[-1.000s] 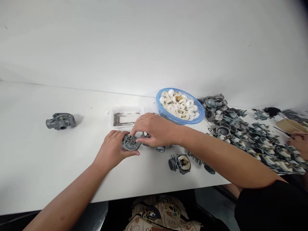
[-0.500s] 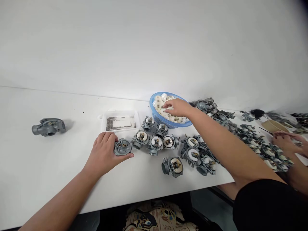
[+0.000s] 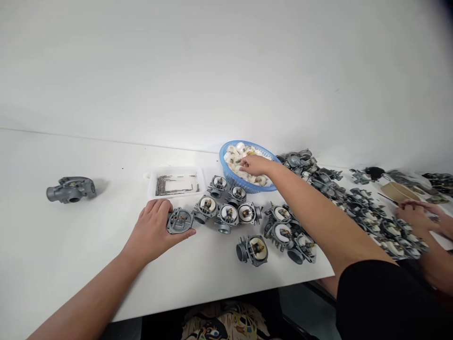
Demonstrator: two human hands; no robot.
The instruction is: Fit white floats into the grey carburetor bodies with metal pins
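Left fingers point(image 3: 163, 206) clasp a floatless carburettor point(image 3: 180, 221) left of the basket point(image 3: 228, 177); right fingers point(image 3: 245, 162) bend inside the basket, grip unclear; carburettors point(image 3: 224, 229) beside it have floats point(image 3: 222, 216).

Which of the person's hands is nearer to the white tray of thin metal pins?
Left. The left hand, holding a grey metal part, is just in front of the white tray; the right hand is farther away, at the blue basket to its right.

One blue basket point(image 3: 230, 179), one white tray point(image 3: 201, 179), many carburetors point(image 3: 180, 220), many floats point(image 3: 261, 180)
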